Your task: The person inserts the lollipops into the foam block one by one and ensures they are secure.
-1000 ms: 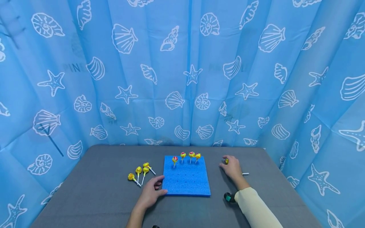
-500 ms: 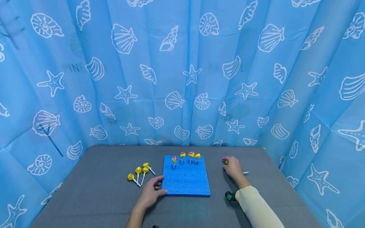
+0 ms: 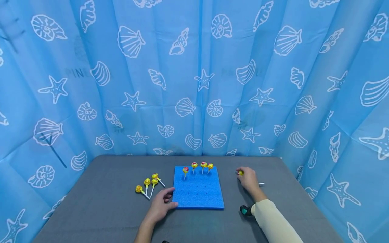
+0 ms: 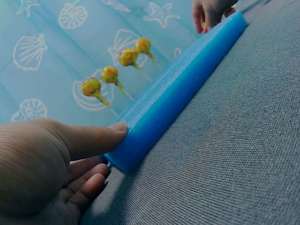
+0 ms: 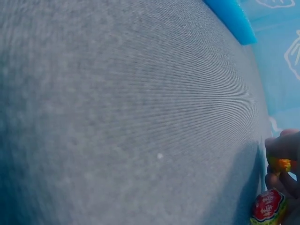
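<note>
In the head view my left hand (image 3: 161,206) is at the left edge of a blue foam board (image 3: 199,197), thumb extended onto its near-left corner. In the left wrist view the thumb touches the board's edge and the other fingers lie loosely beside it. Several yellow-and-red lollipops (image 3: 185,170) stand upright along the board's back part. Right of the board, my right hand (image 3: 247,178) pinches a lollipop (image 3: 241,172) by its wrapped head. A white stick (image 3: 261,184) shows beside that hand. A second, red-fronted lollipop (image 5: 268,206) is close under it in the right wrist view.
Several loose lollipops (image 3: 147,182) lie on the grey cloth-covered table (image 3: 115,216) left of the board. Small holes (image 3: 197,193) dot the board's surface. A blue curtain (image 3: 197,84) with white shells rises behind the table. A black device (image 3: 245,210) is at the right wrist.
Over the second my right hand has shifted very slightly to the right while staying low at the lollipops. The left hand and the board have kept their places.
</note>
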A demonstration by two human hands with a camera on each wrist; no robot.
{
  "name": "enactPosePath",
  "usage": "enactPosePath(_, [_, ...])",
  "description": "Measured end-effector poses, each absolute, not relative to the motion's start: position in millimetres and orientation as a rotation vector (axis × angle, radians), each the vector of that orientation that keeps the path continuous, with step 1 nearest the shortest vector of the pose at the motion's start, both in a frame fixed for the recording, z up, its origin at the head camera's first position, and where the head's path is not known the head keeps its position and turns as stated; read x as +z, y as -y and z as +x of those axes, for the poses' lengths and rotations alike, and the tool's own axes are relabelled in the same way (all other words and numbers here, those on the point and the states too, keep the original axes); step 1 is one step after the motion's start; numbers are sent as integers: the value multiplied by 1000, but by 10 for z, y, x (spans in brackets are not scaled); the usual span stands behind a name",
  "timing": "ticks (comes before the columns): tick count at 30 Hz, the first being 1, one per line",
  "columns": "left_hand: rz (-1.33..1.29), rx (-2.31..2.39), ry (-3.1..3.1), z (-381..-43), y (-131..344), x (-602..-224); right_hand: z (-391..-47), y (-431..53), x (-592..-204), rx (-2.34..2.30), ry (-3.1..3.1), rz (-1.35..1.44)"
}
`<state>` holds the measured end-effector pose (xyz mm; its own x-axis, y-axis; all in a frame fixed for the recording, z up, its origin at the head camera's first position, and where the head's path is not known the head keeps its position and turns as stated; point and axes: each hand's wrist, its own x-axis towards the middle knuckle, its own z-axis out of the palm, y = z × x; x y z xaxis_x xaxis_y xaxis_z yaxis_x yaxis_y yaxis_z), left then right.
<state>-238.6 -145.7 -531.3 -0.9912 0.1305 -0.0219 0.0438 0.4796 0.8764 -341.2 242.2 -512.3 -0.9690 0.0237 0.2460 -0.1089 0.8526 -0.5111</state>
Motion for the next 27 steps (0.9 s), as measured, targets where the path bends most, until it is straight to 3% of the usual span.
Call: enactPosePath(27, [147, 1536, -2643, -2383, 1435, -5289, -3288, -2126, -5060, 930, 2533, 167])
